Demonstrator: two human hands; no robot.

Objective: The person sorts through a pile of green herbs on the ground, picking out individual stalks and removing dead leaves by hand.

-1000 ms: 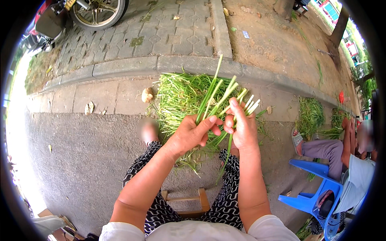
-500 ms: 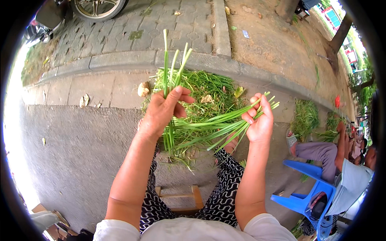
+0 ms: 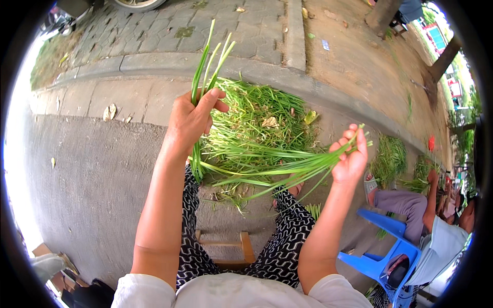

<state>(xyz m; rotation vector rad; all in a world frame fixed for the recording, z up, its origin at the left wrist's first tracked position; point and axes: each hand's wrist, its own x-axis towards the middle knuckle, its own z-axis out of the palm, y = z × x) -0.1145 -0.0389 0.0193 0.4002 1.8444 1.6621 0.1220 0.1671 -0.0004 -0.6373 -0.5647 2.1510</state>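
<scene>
A few long green stalks with pale ends, like garlic chives (image 3: 211, 64), stand upright out of my left hand (image 3: 191, 117), which is closed round them. Their leafy ends hang below the fist. My right hand (image 3: 351, 158) pinches a thicker bunch of chives (image 3: 303, 158) by its pale ends, at the right. That bunch's leaves trail leftward, low in front of a big heap of loose green chives (image 3: 259, 115) on the ground. A dry tan leaf and a yellow leaf lie on the heap. My two hands are well apart, on either side of it.
A stone kerb (image 3: 149, 62) runs behind the heap. To the right sits another person on a blue plastic stool (image 3: 382, 264), near a smaller green pile (image 3: 389, 159). A wooden stool (image 3: 246, 247) shows between my legs. A motorbike wheel (image 3: 137, 4) stands far left.
My left hand has moved left and slightly up with its stalks. The right hand has gone right and a little down, drawing its bunch out straighter. The view has shifted slightly.
</scene>
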